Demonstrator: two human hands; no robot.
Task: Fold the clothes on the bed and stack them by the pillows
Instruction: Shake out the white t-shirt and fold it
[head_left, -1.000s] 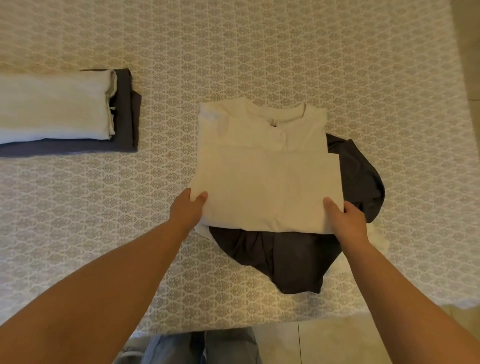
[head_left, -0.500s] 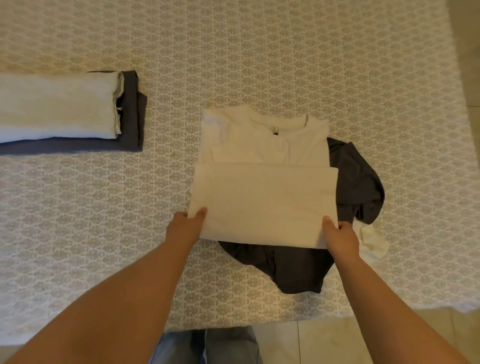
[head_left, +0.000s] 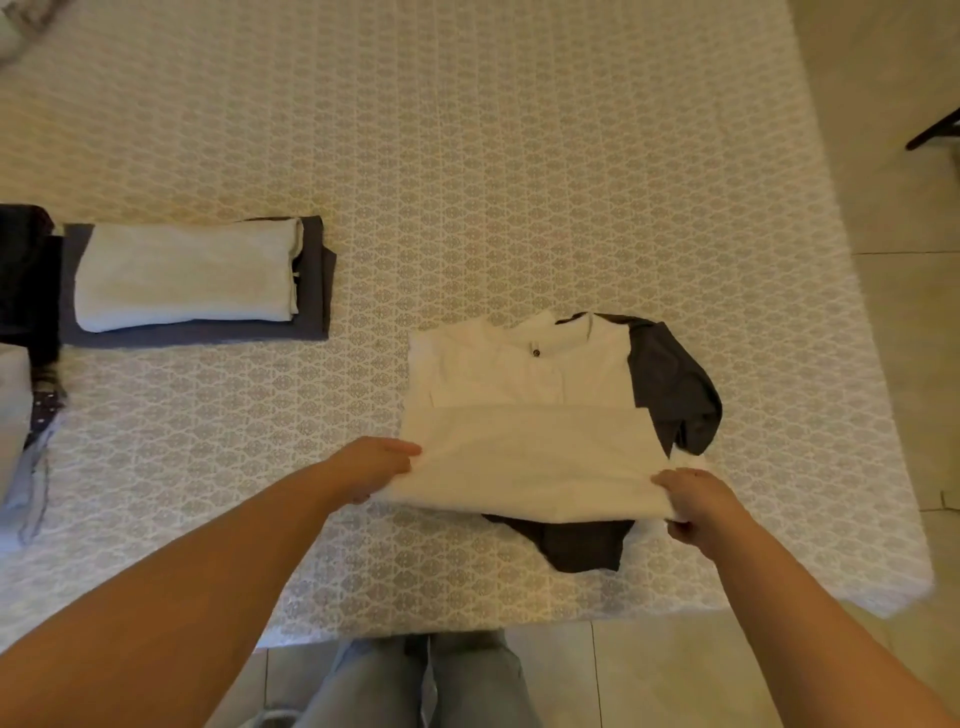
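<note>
Cream shirt (head_left: 524, 415) lies flat on the bed (head_left: 519, 182), collar pointing away from me, small dark button visible below the neckline. Its lower part is doubled up over the body; I'm holding the near folded edge at both corners. It sits on top of a crumpled dark grey garment (head_left: 675, 395), which sticks out at the right side and under the near edge. Far left: folded stack (head_left: 192, 280), cream piece on a wider grey piece, edges roughly squared, well apart from the shirt.

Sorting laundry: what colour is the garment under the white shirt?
Dark grey garment, clearest in the head view.
</note>
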